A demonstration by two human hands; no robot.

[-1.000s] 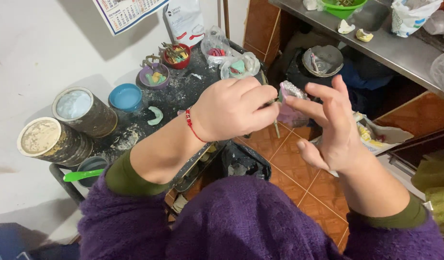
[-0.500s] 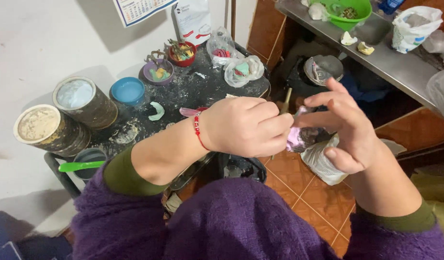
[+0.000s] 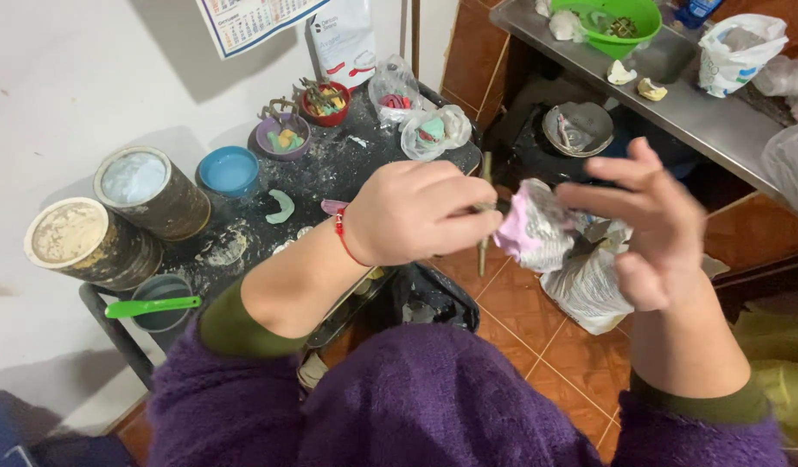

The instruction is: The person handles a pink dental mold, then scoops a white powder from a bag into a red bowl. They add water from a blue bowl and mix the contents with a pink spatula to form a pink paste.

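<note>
Head view looks down on two bare hands meeting just above the centre of the frame; the left hand (image 3: 416,216) is curled shut around a thin stick-like tool (image 3: 484,227), whose shaft runs from twelve to six o'clock past the knuckles; a red string bracelet (image 3: 343,238) circles that wrist; the right hand (image 3: 650,220), at three o'clock from the left, pinches a lumpy cast (image 3: 533,227) between thumb and fingers, the remaining fingers spread and raised. The cast is pale pink on the side facing the tool and grey-white, rough and chalky on the rest; its exact shape cannot be made out; the tool's middle appears to touch its pink edge. Below it, toward five o'clock, a crumpled plastic bag (image 3: 589,290) sits on the orange tiled floor (image 3: 537,346). At ten o'clock stands a dark, powder-smeared small table (image 3: 347,164) bearing two crusted tin cans (image 3: 148,195), a blue bowl (image 3: 229,170), and a grey cup with a green spatula (image 3: 153,304); at one o'clock a metal counter (image 3: 710,121) carries a green bowl (image 3: 606,22); purple fuzzy sleeves (image 3: 399,406) fill the bottom.
</note>
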